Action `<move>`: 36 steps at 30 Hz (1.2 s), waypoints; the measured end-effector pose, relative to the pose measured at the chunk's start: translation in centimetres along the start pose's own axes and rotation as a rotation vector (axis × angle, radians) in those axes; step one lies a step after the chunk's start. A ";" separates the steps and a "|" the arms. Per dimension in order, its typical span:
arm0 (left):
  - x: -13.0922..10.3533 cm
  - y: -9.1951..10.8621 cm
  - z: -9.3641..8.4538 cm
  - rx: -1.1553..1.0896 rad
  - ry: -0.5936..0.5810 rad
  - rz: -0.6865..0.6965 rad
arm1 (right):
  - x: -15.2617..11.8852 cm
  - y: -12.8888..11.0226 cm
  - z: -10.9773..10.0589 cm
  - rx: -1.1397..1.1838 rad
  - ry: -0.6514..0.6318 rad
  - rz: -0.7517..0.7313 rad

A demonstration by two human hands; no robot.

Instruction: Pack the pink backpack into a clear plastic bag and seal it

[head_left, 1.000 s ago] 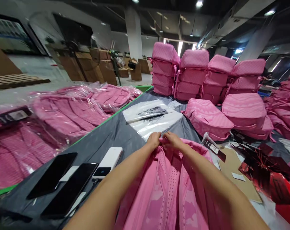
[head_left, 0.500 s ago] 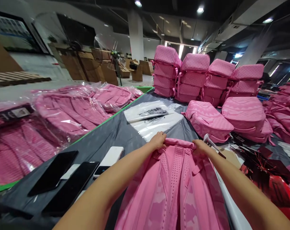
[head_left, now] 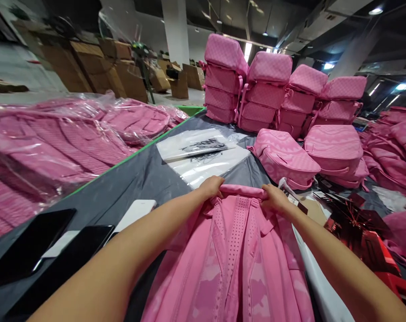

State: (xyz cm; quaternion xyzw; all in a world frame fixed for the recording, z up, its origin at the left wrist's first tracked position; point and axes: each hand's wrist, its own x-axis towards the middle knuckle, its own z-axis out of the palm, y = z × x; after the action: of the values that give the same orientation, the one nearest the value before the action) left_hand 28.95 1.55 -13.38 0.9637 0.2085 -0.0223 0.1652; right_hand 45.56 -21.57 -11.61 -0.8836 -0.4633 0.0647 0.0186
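Observation:
A pink backpack (head_left: 236, 259) lies in front of me, its perforated straps and back side facing up and its lower end cut off by the frame. My left hand (head_left: 212, 187) is closed on the left end of its top edge. At the right end of that same edge, my right hand (head_left: 273, 197) is closed too. Between the two hands the rolled edge is stretched fairly straight. Just beyond it lie white plastic bags (head_left: 203, 154) with black print.
Plastic-wrapped pink backpacks (head_left: 65, 143) lie at the left. Phones (head_left: 31, 241) rest on the grey cloth (head_left: 122, 179). Stacked pink bags (head_left: 224, 80) stand behind, with two pink bags (head_left: 285, 154) nearer. Red and black tags (head_left: 364, 223) lie at the right.
The view has shifted, so the phones and wrapped backpacks sit further left and the stacks higher. Both hands keep their hold on the backpack's top edge.

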 end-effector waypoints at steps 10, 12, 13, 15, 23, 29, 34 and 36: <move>-0.9 -1.2 0.7 0.004 0.024 -0.032 | 0.8 -4.4 4.1 0.001 0.281 0.092; -0.1 -1.2 0.5 -0.004 0.019 -0.070 | 1.0 -4.2 4.8 -0.009 0.311 0.061; 0.2 -1.1 0.1 -0.009 0.017 -0.094 | 1.0 -4.1 5.0 -0.011 0.322 0.049; 0.2 -0.4 -1.1 -0.021 0.034 -0.133 | 1.1 -3.7 5.1 -0.005 0.342 0.032; -16.1 4.0 -0.5 -0.141 0.209 0.013 | -1.0 -3.7 0.7 0.200 0.378 -0.069; -18.9 6.1 5.5 -0.191 -0.061 -0.021 | -14.7 -5.0 3.1 0.245 0.377 -0.247; -12.7 6.8 6.9 -0.084 -0.026 0.023 | -20.1 -5.8 7.4 0.061 0.088 -0.090; -10.8 6.4 6.9 -0.070 0.010 0.021 | -18.0 -5.8 7.2 0.057 0.024 -0.062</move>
State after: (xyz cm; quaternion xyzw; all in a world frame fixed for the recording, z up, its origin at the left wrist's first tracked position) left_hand 21.90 -10.52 -16.73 0.9595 0.1999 -0.0084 0.1981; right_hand 29.79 -33.21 -16.44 -0.8686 -0.4884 0.0669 0.0513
